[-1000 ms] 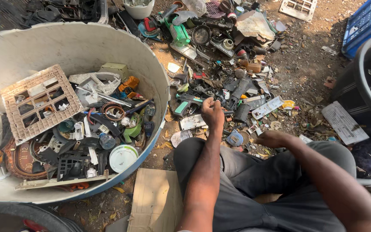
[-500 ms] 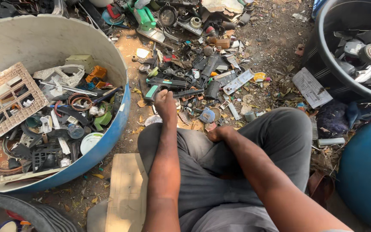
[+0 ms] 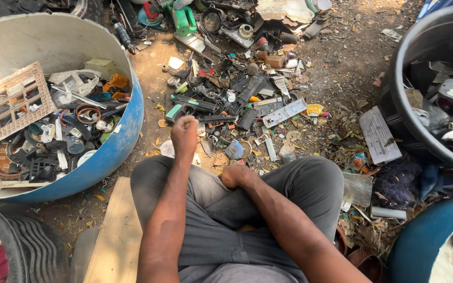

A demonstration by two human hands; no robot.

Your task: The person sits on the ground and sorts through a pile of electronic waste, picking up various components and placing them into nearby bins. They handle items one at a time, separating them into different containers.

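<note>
I sit on the ground in grey trousers (image 3: 300, 194), knees apart. My left hand (image 3: 184, 133) is raised over my left knee, curled into a fist; nothing shows in it. My right hand (image 3: 234, 175) rests closed on my lap between the knees, and whatever may be inside it is hidden. Just beyond both hands a heap of broken plastic and electronic scrap (image 3: 237, 99) lies on the dirt, with a black and green tool body (image 3: 182, 110) nearest my left hand.
A big blue tub (image 3: 127, 136) at the left holds sorted scrap and a white lattice piece (image 3: 14, 102). A black tub (image 3: 399, 105) stands at the right, a blue barrel (image 3: 420, 241) at lower right. A wooden plank (image 3: 114, 236) lies by my left thigh.
The view has swung right, away from the blue tub. My left hand rose from the scrap at ground level to a fist above my knee. My right hand drew back onto my lap.
</note>
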